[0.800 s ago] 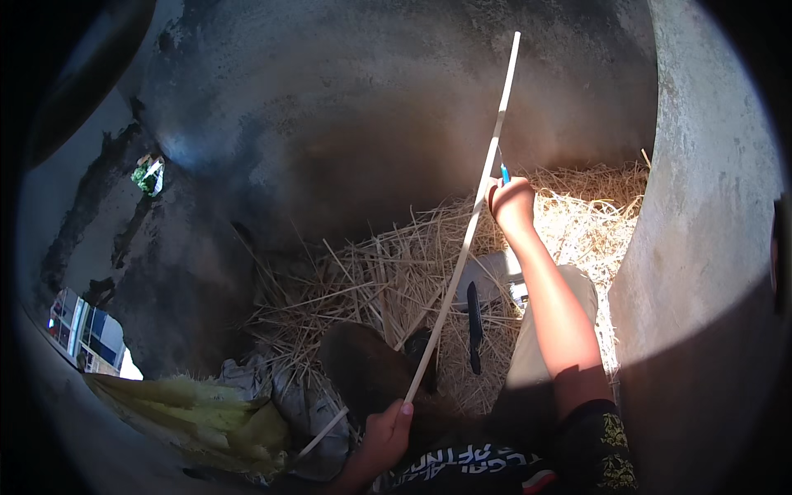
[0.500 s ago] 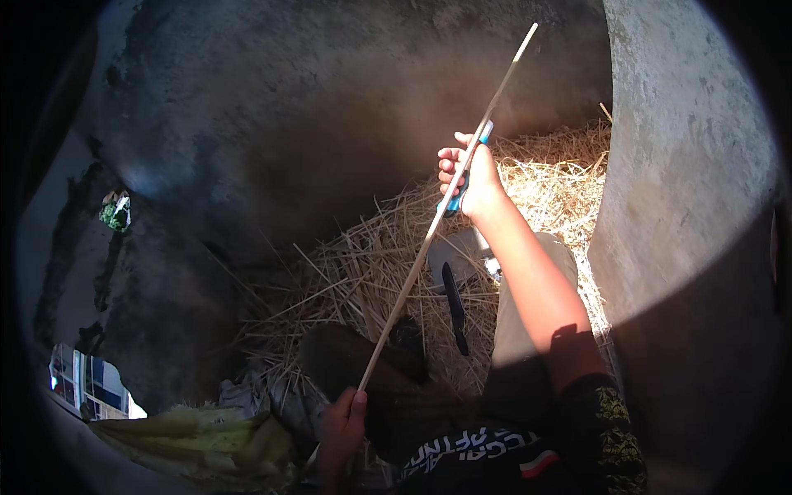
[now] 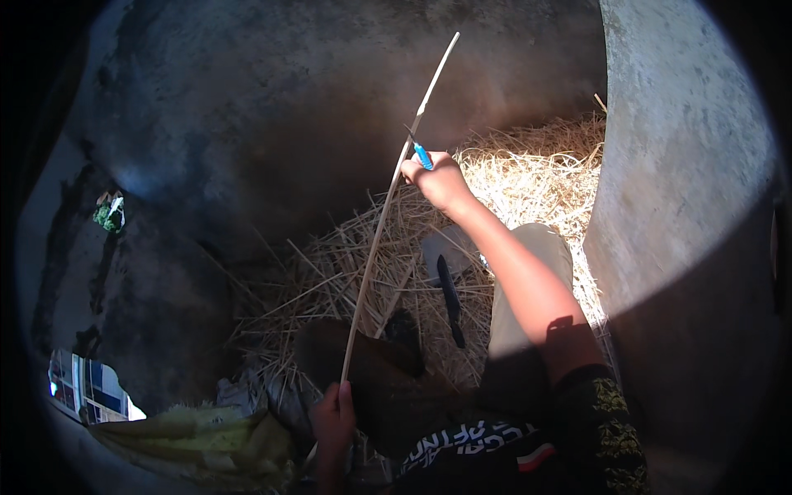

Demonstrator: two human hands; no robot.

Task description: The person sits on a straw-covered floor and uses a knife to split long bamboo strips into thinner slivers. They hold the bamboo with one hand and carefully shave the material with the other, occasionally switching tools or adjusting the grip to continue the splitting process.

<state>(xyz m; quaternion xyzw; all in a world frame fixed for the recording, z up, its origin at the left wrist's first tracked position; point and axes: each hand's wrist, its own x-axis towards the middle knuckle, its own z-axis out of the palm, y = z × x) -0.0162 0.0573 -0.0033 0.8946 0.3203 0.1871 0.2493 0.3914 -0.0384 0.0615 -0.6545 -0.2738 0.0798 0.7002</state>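
Leftward swings the stick (image 3: 375, 241), slanting across the straw (image 3: 536, 186)! Near the straw's far edge, the right hand (image 3: 439, 183) wraps fingers round a blue-handled knife (image 3: 423, 155); on the straw's near side, the left hand (image 3: 333, 417) pinches the stick between fingers.

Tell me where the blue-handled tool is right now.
In the head view, above centre, the blue-handled tool is in the right hand, beside the long pale stick.

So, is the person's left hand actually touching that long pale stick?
Touching. The head view shows the left hand closed around the lower part of the stick, with the thumb against it and no gap between.
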